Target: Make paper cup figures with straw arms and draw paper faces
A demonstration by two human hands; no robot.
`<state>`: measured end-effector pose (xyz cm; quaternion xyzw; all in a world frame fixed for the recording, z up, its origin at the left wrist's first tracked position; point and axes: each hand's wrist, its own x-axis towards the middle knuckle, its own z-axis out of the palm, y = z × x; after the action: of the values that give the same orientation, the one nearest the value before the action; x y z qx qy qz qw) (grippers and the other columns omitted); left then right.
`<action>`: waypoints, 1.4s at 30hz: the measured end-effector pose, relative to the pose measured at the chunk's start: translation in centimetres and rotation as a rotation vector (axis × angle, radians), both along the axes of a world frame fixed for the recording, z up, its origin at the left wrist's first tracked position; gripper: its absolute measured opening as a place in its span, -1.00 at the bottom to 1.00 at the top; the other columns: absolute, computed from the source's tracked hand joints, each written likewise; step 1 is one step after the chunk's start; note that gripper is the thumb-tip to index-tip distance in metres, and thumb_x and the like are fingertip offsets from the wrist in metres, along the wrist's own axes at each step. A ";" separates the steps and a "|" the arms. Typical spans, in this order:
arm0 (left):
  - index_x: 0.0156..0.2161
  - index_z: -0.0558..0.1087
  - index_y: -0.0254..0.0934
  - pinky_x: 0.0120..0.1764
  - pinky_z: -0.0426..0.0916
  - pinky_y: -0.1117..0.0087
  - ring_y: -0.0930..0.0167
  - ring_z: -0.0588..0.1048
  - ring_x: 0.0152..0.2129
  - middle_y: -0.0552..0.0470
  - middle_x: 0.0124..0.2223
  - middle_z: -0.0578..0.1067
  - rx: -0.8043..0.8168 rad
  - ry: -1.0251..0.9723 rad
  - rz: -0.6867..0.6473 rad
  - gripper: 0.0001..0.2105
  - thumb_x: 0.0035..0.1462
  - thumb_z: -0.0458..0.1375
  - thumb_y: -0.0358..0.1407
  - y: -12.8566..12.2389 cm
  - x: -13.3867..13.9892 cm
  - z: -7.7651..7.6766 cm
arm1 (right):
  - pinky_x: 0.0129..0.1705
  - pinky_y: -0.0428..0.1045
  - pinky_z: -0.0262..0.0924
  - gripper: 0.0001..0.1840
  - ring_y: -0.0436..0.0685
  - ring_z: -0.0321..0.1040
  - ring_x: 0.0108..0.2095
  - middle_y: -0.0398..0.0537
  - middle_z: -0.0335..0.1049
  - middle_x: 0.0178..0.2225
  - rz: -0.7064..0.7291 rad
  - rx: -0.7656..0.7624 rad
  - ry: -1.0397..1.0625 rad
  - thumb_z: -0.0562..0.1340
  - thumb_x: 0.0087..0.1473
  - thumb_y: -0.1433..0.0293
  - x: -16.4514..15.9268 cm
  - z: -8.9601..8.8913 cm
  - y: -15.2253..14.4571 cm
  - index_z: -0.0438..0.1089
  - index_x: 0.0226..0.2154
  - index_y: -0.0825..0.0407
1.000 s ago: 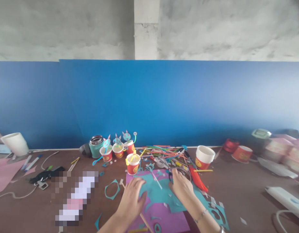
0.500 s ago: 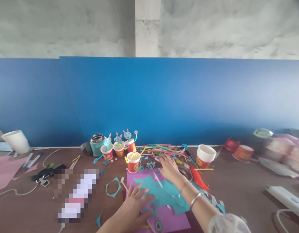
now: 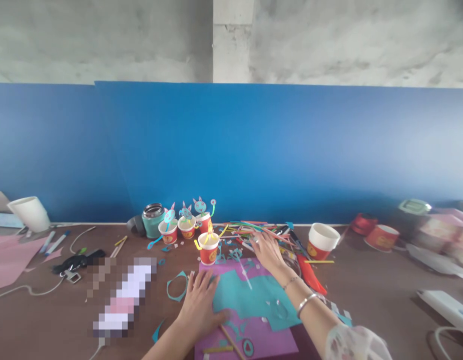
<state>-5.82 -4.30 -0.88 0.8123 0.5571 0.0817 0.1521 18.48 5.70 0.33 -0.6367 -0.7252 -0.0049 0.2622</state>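
Note:
My left hand (image 3: 201,302) lies with fingers spread at the left edge of the purple paper (image 3: 284,340) and the teal paper (image 3: 239,300). My right hand (image 3: 269,254) reaches further back, fingers stretched over the near side of a pile of colourful thin sticks (image 3: 254,227). Nothing shows in its grasp, though its fingertips partly overlap the pile. Between the hands stands a small red-and-white paper cup (image 3: 208,252) with yellow pieces in it. Near my left hand lie a thin wooden stick (image 3: 231,341), a yellow stick (image 3: 218,349) and a teal oval cutout (image 3: 248,347).
Several cups with teal animal faces, such as one cup (image 3: 168,234), stand beside a teal flask (image 3: 152,222). Right of my right hand are a red object (image 3: 311,275), white-rimmed stacked cups (image 3: 322,242) and a yellow stick (image 3: 319,261). A blue partition (image 3: 231,150) closes off the back.
My left hand has shifted left, showing more of the sticks on the purple paper. My right hand has moved slightly right over the pile. The camera view has shifted a little.

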 end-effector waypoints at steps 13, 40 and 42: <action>0.09 0.34 -0.22 0.19 -0.13 -0.13 0.10 0.24 0.13 -0.16 0.15 0.36 0.116 -0.118 -0.038 -0.45 -0.05 0.21 -0.12 0.3 -0.4 -1.0 | 0.01 0.15 0.14 -0.53 0.24 0.29 -0.06 0.08 0.42 -0.19 0.019 0.112 1.191 0.03 0.08 0.05 -0.2 2.6 0.4 0.36 -0.19 0.05; 0.25 0.00 -0.28 0.23 -0.32 -0.05 0.18 0.06 0.22 -0.18 0.28 0.14 -0.056 -0.285 -0.071 -0.17 -0.20 0.15 -0.37 1.3 -1.8 -1.1 | 0.16 0.13 0.05 -0.42 0.23 0.12 0.12 0.10 0.23 0.08 0.613 -0.236 0.348 0.18 -0.01 0.44 -7.8 -2.4 -9.2 0.16 0.11 0.04; 0.23 0.04 -0.29 0.23 -0.23 -0.02 0.16 0.08 0.21 -0.19 0.26 0.16 -0.021 -0.282 -0.082 -0.20 -0.20 0.16 -0.37 1.4 -1.8 -1.4 | 0.15 0.13 0.07 -0.41 0.22 0.13 0.11 0.13 0.24 0.08 0.593 -0.231 0.342 0.14 -0.04 0.50 -7.4 -2.3 -9.0 0.16 0.10 0.08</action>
<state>-7.61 -2.92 -2.26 0.8131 0.4975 0.1831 0.2404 11.10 -3.28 -1.96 -0.4154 -0.8199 0.2600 0.2960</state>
